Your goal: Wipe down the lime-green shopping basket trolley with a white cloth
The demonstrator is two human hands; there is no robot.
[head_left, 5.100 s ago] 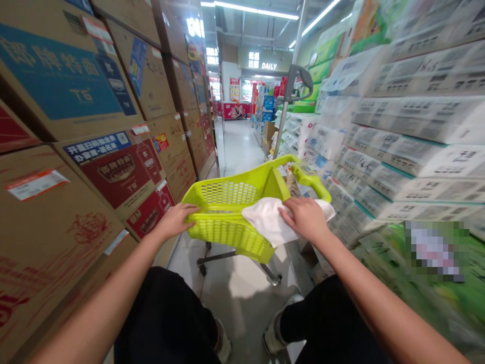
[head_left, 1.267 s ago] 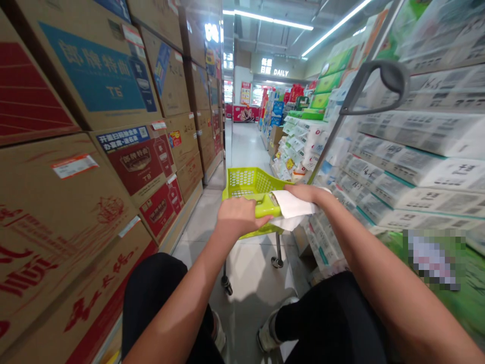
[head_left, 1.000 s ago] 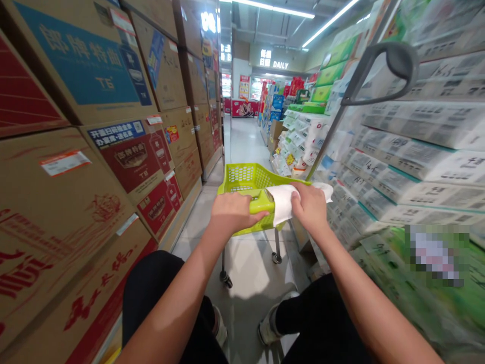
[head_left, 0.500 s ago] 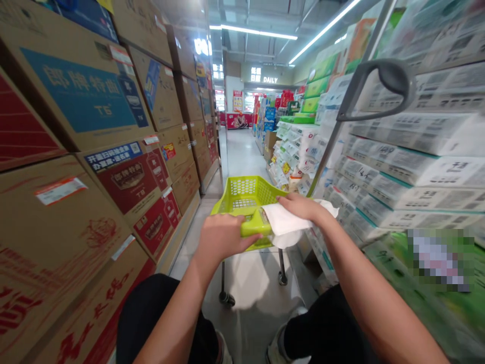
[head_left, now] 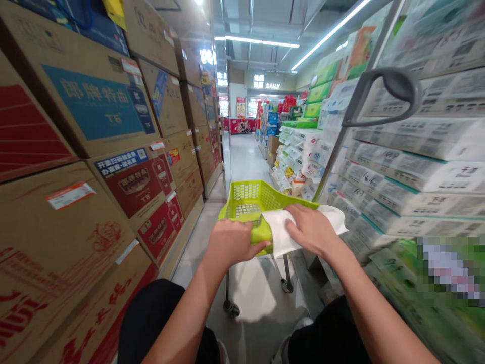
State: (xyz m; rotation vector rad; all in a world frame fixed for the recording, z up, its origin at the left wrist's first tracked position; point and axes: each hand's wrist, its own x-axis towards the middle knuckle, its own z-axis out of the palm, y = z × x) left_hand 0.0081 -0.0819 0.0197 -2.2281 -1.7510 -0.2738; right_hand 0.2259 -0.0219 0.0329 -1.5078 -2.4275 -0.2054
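Observation:
A lime-green shopping basket on wheels (head_left: 246, 198) stands in the aisle in front of me. My left hand (head_left: 230, 243) is closed round the basket's near rim at the left. My right hand (head_left: 311, 228) lies palm down on a white cloth (head_left: 278, 233), pressing it onto the rim, its fingers curled over the cloth. The cloth hangs over the near edge and spreads out to the right of my hand. The basket's grey pull handle (head_left: 382, 91) rises at the right.
Stacked cardboard boxes (head_left: 94, 151) wall the left side. Wrapped tissue packs (head_left: 409, 162) are piled on the right, very close to the basket. The tiled aisle floor (head_left: 242, 156) runs ahead to distant displays. My knees (head_left: 166, 313) in black trousers are below.
My right hand has slid the cloth along the rim and back, now lying flatter on it. My left hand keeps its hold on the rim. The view has tilted slightly.

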